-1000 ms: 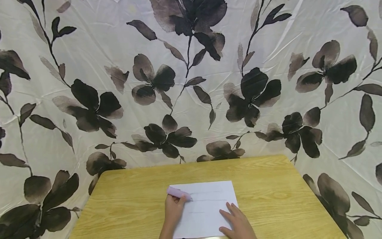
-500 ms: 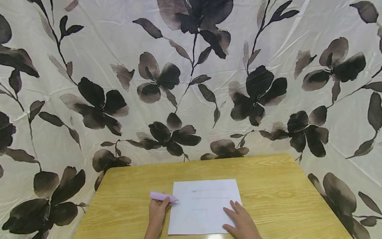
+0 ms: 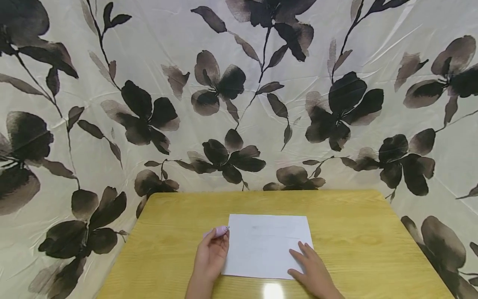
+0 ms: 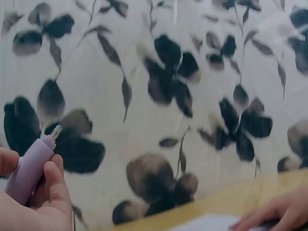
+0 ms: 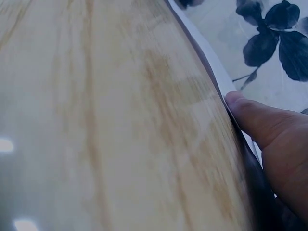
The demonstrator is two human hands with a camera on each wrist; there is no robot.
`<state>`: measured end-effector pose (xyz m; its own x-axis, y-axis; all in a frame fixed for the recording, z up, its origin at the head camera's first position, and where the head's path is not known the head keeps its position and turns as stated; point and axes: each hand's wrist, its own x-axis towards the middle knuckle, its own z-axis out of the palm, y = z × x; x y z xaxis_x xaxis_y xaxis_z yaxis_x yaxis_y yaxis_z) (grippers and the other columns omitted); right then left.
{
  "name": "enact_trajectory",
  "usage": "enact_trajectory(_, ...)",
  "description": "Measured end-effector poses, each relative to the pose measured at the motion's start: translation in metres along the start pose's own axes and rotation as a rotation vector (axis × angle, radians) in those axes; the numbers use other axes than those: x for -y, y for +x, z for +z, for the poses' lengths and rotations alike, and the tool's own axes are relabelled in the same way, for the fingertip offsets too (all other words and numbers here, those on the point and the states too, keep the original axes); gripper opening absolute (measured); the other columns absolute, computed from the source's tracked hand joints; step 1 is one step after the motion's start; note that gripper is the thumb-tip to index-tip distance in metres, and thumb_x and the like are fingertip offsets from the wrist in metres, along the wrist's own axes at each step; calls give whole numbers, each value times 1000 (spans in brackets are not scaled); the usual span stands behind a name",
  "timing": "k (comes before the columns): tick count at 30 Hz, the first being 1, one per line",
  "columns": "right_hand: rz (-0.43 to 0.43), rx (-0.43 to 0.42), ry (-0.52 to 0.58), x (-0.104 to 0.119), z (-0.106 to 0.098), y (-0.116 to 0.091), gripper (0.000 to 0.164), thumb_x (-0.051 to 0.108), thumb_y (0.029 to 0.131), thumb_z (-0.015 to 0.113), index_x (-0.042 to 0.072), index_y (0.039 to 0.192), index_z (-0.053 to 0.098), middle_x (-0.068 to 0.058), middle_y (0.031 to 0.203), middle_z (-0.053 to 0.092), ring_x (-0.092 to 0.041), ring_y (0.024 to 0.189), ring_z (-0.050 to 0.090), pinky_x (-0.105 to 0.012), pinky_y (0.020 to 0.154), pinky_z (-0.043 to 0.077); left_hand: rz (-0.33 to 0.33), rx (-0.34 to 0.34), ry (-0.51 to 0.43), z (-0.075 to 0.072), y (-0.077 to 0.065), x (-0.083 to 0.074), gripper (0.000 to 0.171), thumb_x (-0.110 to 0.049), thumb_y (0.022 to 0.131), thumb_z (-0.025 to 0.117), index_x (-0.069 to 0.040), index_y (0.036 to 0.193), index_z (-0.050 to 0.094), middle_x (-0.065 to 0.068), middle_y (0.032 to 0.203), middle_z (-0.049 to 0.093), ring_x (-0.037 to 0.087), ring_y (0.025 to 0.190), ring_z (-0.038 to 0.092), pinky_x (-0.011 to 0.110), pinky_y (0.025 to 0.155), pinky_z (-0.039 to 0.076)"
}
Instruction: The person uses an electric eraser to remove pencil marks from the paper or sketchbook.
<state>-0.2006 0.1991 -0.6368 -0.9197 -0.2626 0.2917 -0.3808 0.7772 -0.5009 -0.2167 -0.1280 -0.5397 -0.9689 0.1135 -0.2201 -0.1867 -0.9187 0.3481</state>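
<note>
A lilac pen-shaped electric eraser with a narrow tip is in my left hand, just off the left edge of a white sheet of paper. In the left wrist view, the thumb and fingers grip the eraser's thick body, its tip angled up. My palm is turned upward in the head view. With fingers spread, my right hand rests on the paper's lower right edge. Its thumb lies on the sheet in the right wrist view. Faint pencil lines and a grey smudge show on the paper.
The paper lies on a yellow wood-grain table. Behind it and at both sides hangs a white cloth with dark flower prints. Light glares off the tabletop near its front.
My left hand has drawn the eraser off the paper to the left, then turned palm up. The right hand stays on the sheet. The head view has shifted.
</note>
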Motion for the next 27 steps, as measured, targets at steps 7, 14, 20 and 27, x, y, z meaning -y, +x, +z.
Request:
enact_trajectory(7,-2,-37,4,-10,-20,6,56,43,82,75,12,127,64,-23,141,47,-47,130,37,-66,99,32,-47,66,-52,46,-14,2,18,-14,102,48,2,109,49,15,105,58,24,98,59,20,87,47)
enact_trajectory(14,0,-29,28,-18,-28,19,56,43,82,76,11,127,64,-23,142,45,-47,132,35,-65,103,29,-18,64,-52,45,-22,-4,17,-14,102,48,2,108,50,15,103,59,25,97,59,20,87,47)
enact_trajectory(20,30,42,94,-15,-24,28,56,42,82,76,13,128,64,-20,146,42,-44,135,31,-64,105,26,49,-12,44,7,-29,-17,16,-18,103,44,-2,104,48,10,94,59,19,86,57,21,78,47)
enact_trajectory(27,77,81,159,0,-11,10,55,38,80,79,12,126,65,-19,145,43,-44,136,30,-64,105,25,65,-18,232,-45,-54,-28,14,-19,104,43,-5,106,45,7,95,58,16,84,55,20,76,46)
